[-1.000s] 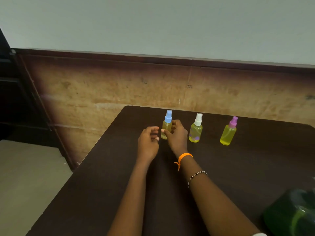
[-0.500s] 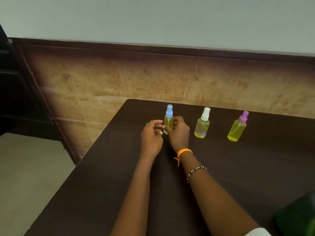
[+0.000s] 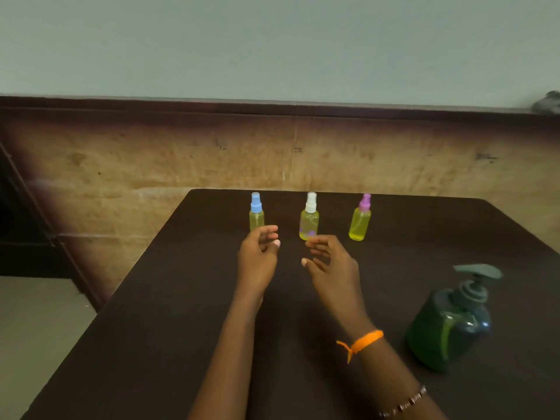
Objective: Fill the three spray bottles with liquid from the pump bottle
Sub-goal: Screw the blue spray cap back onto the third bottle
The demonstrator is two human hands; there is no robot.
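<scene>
Spray bottles: three, standing upright in a row on the dark worktop [image 3: 181, 298], all beyond my fingers and all holding yellow liquid.
Blue-capped spray bottle [image 3: 256, 215]: one, just past my left fingertips, its lower part hidden behind them; I cannot tell whether they touch it.
White-capped spray bottle [image 3: 309, 219]: one, the middle of the row, just beyond my right fingertips, apart from them.
Pink-capped spray bottle [image 3: 360, 221]: one, farthest to the right, well beyond and to the right of my right hand.
Pump bottle [image 3: 448, 325]: one, dark green with a grey-green pump head, upright on the worktop to the right of my right forearm, nearer me than the row.
My left hand [image 3: 257, 262]: fingers loosely curled, relaxed, holding nothing.
My right hand [image 3: 333, 268]: fingers spread and loosely bent, holding nothing, over the worktop between the row and me.
Hands: two, side by side with a gap between them.
Wrist bands: two on my right arm, one orange thread [image 3: 362, 344] and one beaded bracelet [image 3: 406, 404].
</scene>
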